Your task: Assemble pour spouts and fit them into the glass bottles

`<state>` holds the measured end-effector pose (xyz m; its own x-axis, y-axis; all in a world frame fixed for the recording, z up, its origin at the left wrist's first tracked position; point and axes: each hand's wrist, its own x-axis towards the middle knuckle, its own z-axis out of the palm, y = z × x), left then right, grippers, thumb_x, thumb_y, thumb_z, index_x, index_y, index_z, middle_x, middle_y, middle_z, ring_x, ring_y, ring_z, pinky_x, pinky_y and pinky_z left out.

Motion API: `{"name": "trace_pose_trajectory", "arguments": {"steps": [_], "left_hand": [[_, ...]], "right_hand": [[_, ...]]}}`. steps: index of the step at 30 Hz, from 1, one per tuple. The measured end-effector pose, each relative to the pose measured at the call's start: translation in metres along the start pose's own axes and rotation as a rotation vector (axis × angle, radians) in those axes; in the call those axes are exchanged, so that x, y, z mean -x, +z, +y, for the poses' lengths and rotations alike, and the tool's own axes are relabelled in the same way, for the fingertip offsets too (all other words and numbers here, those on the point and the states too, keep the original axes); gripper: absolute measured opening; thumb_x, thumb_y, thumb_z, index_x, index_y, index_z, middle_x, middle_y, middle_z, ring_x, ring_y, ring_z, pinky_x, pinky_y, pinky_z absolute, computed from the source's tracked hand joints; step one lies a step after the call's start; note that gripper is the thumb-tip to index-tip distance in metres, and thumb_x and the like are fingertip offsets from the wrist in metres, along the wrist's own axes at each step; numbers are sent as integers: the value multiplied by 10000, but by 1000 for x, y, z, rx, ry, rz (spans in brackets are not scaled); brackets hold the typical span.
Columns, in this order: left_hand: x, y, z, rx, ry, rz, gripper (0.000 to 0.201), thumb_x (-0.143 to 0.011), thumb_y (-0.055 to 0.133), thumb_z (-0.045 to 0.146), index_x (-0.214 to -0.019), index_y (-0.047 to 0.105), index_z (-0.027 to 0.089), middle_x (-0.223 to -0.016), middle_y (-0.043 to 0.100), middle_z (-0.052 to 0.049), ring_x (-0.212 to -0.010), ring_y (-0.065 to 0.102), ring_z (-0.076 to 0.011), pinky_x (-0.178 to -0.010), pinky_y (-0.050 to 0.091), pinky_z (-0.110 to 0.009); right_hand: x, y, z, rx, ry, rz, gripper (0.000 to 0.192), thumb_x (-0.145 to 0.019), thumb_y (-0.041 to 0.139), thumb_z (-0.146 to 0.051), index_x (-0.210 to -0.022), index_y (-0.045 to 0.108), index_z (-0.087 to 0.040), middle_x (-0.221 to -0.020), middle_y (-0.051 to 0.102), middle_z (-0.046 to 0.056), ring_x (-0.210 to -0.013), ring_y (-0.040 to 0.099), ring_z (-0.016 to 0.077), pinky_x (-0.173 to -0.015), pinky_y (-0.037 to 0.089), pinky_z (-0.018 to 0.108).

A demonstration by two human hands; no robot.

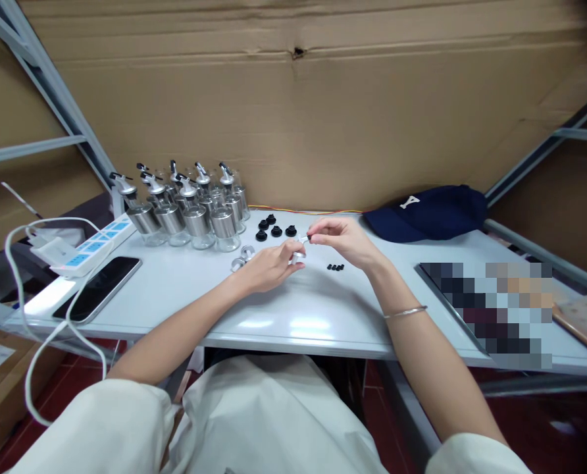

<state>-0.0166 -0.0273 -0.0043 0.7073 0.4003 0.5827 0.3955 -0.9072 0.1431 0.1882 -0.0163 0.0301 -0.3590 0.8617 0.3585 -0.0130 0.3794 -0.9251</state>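
My left hand (270, 265) rests on the white table (298, 316) with its fingers closed around a small silver metal cap (298, 257). My right hand (340, 238) hovers just right of it, pinching a tiny black and silver spout part (305, 238) at its fingertips, close above the cap. Two silver rings (243, 257) lie left of my left hand. Several black rubber stoppers (276, 228) sit behind the hands, and a few tiny black pieces (335, 267) lie under my right wrist.
Several glass bottles with steel bands and pourer tops (195, 210) stand at the back left. A phone (99, 288), a power strip (93, 245) with a white cable, a navy cap (429, 212) and a blurred tablet (491, 309) also lie on the table. Cardboard walls the back.
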Motion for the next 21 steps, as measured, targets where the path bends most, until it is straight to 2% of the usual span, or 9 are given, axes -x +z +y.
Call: {"name": "trace_pose_trajectory", "arguments": {"steps": [7, 12, 15, 18, 21], "left_hand": [[1, 1, -2, 9, -38, -12, 196, -944, 359, 315, -1086, 259, 224, -916, 537, -20, -625, 535, -104, -583, 378, -234], [1, 1, -2, 2, -57, -35, 206, -937, 372, 296, -1096, 269, 215, -861, 539, -8, -607, 528, -108, -574, 370, -229], [0, 0, -1, -1, -38, -13, 200, -940, 363, 298, -1094, 269, 212, -902, 551, -27, -609, 528, -110, -571, 371, -231], [-1, 0, -1, -6, -6, 20, 179, -944, 351, 297, -1082, 274, 213, -960, 552, -50, -630, 535, -112, -582, 378, -237], [-1, 0, -1, -18, -14, 12, 177, -941, 359, 293, -1078, 283, 213, -952, 551, -45, -632, 536, -114, -584, 380, -241]], "right_hand": [[0, 5, 1, -6, 39, -57, 266, -686, 754, -391, -795, 633, -181, -720, 612, -2, -684, 553, 124, -716, 450, 294], [-2, 14, 4, -12, 66, -20, 382, -703, 697, -529, -729, 557, -175, -681, 541, -23, -650, 538, 113, -714, 456, 296], [-3, 17, 2, -28, 60, 8, 394, -694, 703, -538, -757, 562, -176, -724, 560, -14, -657, 549, 112, -721, 466, 298], [-1, 16, -1, 24, 58, -9, 394, -714, 681, -550, -789, 582, -175, -722, 586, 1, -657, 555, 124, -692, 461, 296], [0, 16, 0, 102, 27, -43, 401, -739, 651, -562, -717, 543, -176, -648, 573, 0, -630, 532, 126, -644, 433, 280]]}}
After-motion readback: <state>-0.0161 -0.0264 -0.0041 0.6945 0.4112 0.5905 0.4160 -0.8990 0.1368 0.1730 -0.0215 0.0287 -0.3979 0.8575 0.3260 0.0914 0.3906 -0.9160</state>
